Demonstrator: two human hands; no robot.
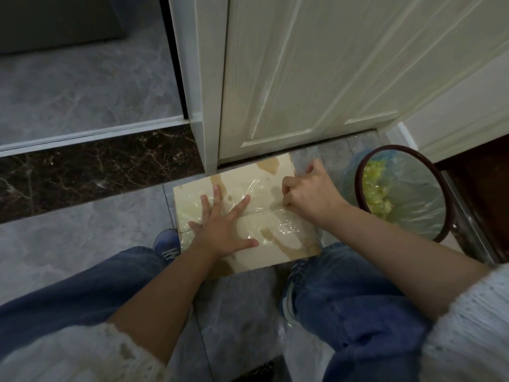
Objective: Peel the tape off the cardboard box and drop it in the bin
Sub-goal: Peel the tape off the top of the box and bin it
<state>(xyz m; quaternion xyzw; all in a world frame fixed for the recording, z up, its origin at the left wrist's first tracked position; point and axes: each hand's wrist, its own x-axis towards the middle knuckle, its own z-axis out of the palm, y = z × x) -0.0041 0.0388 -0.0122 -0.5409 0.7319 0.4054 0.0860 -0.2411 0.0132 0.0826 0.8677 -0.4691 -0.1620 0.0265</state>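
We're down on the floor, hands working the tape.

Our left hand (223, 230) presses flat, fingers spread, on the cardboard box (242, 213) by the door; our right hand (308, 195) pinches the clear tape (271, 209) at the seam, the bin (402, 193) just beside.

Grey marbled floor tiles (68, 244) across the left and lower centre of the frame. Dark brown veined stone strip (96, 166) running from the left edge — bordered above by a white track rail (91, 135). Cream panelled door (316, 70) at upper centre and right. Blue sneaker (166, 244) near frame centre, partly hidden by blue jeans (77, 288).
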